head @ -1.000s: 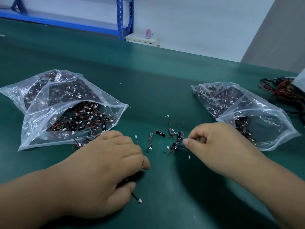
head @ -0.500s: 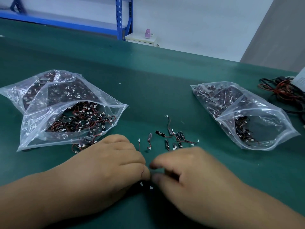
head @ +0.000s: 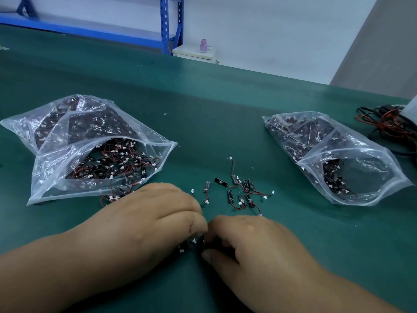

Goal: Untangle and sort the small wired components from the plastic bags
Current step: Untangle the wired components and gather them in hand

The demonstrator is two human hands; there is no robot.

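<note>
Two clear plastic bags lie open on the green table: the left bag (head: 67,159) and the right bag (head: 352,168), both full of small black components with red-black wires and white plugs. Several loose components (head: 239,190) lie in a row between the bags. My left hand (head: 144,224) and my right hand (head: 255,247) meet near the front, fingers curled, both gripping a small tangled clump of components (head: 191,243) between them. Most of the clump is hidden under the fingers.
A bundle of red and black cables (head: 392,127) lies at the far right edge. A blue shelf post (head: 165,26) and a white box with a pink bottle (head: 204,45) stand beyond the table's far edge.
My right hand left the row of loose components and came back toward me to meet my left hand. Both hands now work on the clump together.
</note>
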